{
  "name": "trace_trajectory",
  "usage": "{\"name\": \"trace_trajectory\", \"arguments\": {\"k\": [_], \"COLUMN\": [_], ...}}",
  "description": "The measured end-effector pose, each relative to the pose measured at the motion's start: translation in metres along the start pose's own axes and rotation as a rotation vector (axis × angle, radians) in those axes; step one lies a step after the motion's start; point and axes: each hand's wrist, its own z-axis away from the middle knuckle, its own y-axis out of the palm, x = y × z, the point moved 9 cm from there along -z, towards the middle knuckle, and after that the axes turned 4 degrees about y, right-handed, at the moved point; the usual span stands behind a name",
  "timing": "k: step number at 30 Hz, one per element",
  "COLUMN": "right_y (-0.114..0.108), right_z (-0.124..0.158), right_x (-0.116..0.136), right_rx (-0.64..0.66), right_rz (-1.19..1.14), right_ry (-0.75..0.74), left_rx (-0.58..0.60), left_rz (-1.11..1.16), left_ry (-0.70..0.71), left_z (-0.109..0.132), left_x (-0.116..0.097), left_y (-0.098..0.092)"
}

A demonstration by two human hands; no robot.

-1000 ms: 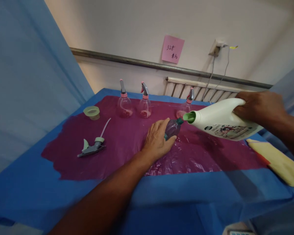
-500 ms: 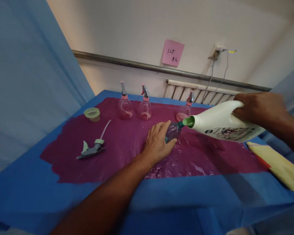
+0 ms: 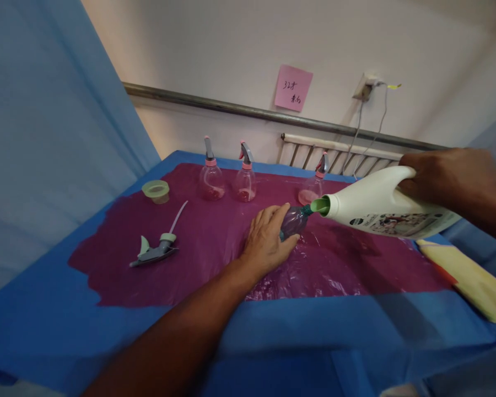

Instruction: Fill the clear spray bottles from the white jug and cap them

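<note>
My left hand (image 3: pixel 268 240) is wrapped round a clear bottle (image 3: pixel 294 221) with a green neck, which leans to the right over the purple sheet. My right hand (image 3: pixel 450 173) grips the handle of a large cream jug (image 3: pixel 384 204), tipped so that its green spout (image 3: pixel 321 206) meets the bottle's mouth. Whether liquid is flowing cannot be made out. A grey spray head (image 3: pixel 155 252) with a pale green collar and thin tube lies on the sheet at the left.
Three spray bottles with pink collars (image 3: pixel 211 179) (image 3: pixel 246 179) (image 3: pixel 313 187) stand along the back. A pale green tub (image 3: pixel 156 191) sits at the left. A yellow packet (image 3: pixel 471 278) lies at the right edge. The purple sheet (image 3: pixel 215 242) covers a blue table (image 3: pixel 293 325).
The cream jug and my right hand have shifted slightly to the right, and the jug's rear end is a little higher. My left hand stays round the bottle.
</note>
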Motion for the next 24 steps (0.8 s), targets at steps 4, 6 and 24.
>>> {"name": "trace_trajectory", "arguments": {"k": [4,6,24], "right_y": [-0.001,-0.002,-0.009], "right_z": [-0.002,-0.002,0.003], "right_x": [0.001,0.001,0.007], "right_rx": [0.022,0.037,0.152], "right_rz": [0.021,0.029,0.133], "right_ry": [-0.009,-0.007,-0.056], "left_rx": [-0.009,-0.006,-0.007], "left_rz": [0.002,0.003,-0.026], "left_ry": [0.001,0.004,0.020], "left_z": [0.000,0.000,0.000], "left_x": [0.000,-0.001,-0.001], "left_y": [0.000,0.000,0.001]}}
